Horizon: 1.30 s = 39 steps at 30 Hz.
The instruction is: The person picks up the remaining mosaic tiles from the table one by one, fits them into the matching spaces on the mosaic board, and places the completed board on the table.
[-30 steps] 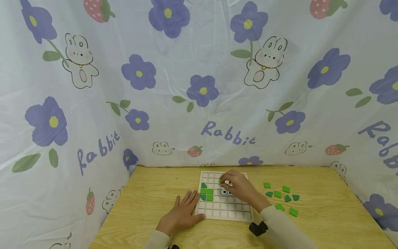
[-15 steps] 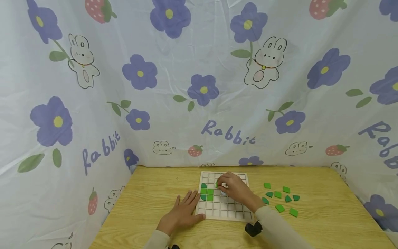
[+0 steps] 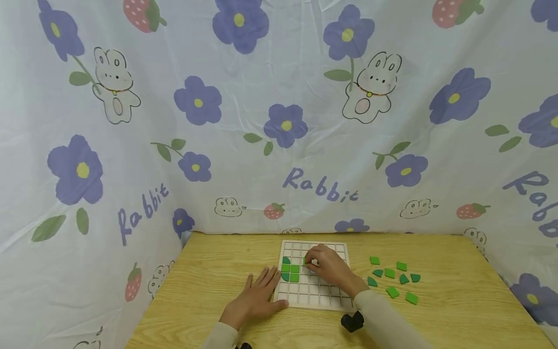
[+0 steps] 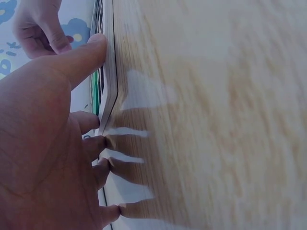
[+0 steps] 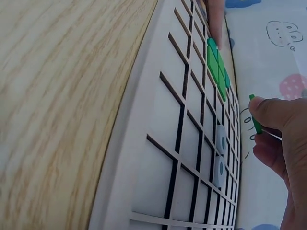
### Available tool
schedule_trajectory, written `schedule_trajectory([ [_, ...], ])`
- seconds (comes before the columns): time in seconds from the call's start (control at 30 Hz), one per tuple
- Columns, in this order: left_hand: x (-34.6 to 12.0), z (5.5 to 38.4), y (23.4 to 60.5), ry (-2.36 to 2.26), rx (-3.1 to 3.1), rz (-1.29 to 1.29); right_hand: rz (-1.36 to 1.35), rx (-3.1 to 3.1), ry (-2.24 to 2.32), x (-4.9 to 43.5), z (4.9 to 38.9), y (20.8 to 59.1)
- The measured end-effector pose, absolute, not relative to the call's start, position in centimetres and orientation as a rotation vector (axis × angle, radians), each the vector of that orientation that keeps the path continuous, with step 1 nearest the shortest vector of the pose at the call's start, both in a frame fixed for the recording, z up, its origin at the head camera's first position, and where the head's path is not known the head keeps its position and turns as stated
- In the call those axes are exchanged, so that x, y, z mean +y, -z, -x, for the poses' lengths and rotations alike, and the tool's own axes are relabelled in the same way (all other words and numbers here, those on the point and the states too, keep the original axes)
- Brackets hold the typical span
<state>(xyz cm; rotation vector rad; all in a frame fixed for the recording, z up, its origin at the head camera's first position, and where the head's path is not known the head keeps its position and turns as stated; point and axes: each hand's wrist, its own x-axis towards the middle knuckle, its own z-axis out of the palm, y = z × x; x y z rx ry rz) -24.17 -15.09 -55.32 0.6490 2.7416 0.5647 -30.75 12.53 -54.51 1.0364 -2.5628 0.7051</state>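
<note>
My right hand is above the white grid board, pinching a thin green tile between thumb and fingers. In the right wrist view the tile is held edge-on, apart from the board. Two eye tiles sit in the grid below; in the head view my hand mostly covers them. Bright green squares and dark green rounded pieces form a cluster at the board's left side. My left hand lies with fingers spread on the table, its thumb and fingertips at the board's left edge and near-left corner.
Right of the board, several loose green squares and dark green rounded pieces lie scattered on the wooden table. A patterned curtain hangs behind the table and along its sides.
My right hand has moved slightly left and toward me over the board with the tile. A dark green piece by the sleeve has come into view. My left hand stays put.
</note>
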Motion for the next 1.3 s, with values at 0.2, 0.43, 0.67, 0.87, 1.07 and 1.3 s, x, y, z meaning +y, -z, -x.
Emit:
schedule_trajectory([
  [0.2,-15.1,24.4,55.4,-0.539,2.745,-0.646,-1.038,-2.589,-0.696,12.4,31.0,55.2],
  [0.43,-15.4,25.0,56.0,-0.588,2.726,-0.662,-1.014,-2.625,-0.627,12.0,31.3,55.8],
  [0.67,-15.6,25.1,55.6,-0.609,2.713,-0.698,-1.002,-2.591,-0.519,11.5,31.7,56.4],
  [0.87,-15.6,25.5,56.1,-0.613,2.717,-0.687,-0.999,-2.564,-0.482,11.4,31.8,56.6],
  [1.07,-15.8,25.5,55.5,-0.606,2.702,-0.708,-1.006,-2.544,-0.469,11.4,31.7,56.7],
  [1.3,-15.6,25.6,55.1,-0.575,2.694,-0.672,-1.018,-2.536,-0.459,11.5,31.7,56.6],
])
